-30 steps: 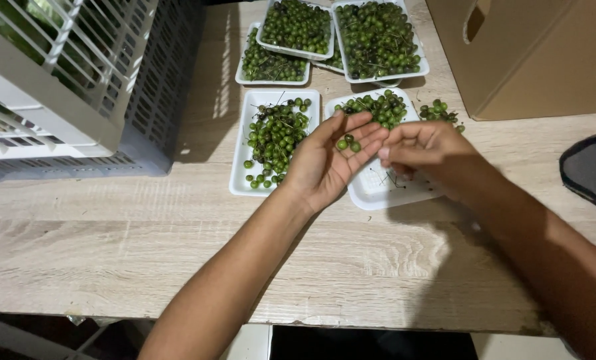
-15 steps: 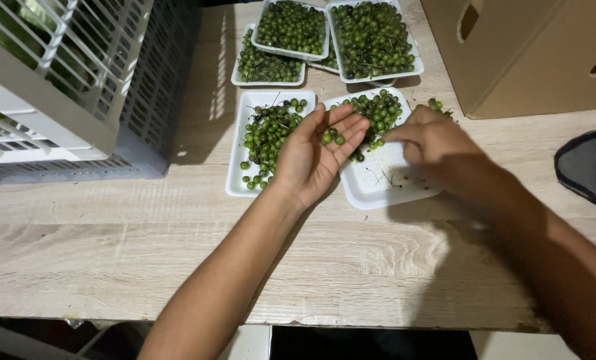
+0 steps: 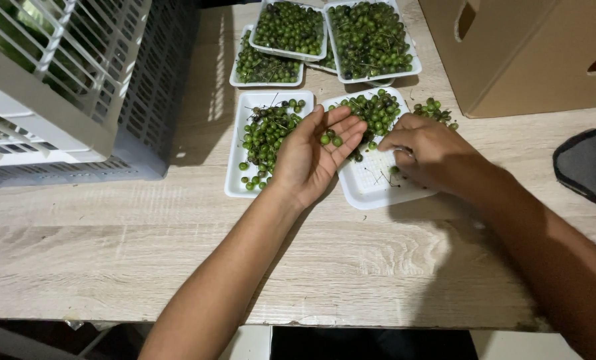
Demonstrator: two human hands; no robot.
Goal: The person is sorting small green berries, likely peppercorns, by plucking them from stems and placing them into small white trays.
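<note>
Head view, frame centre: left hand [image 3: 311, 157] open, palm up, cradling green berries [image 3: 330, 139]; right hand [image 3: 428, 152] fingers curled over white tray [image 3: 378, 190], grasp indeterminate.

head view: worn on the head; looked steeply down and forward over a wooden table [image 3: 111, 253] | close, at arm's length; took in both forearms, left hand [image 3: 311, 157] and right hand [image 3: 428, 150] over white trays [image 3: 234, 180] | bounded by grey crate [image 3: 78, 87] at left, cardboard box [image 3: 524, 53] at right | sole view; nothing shared

Five white trays [image 3: 368, 190], perhaps six
</note>
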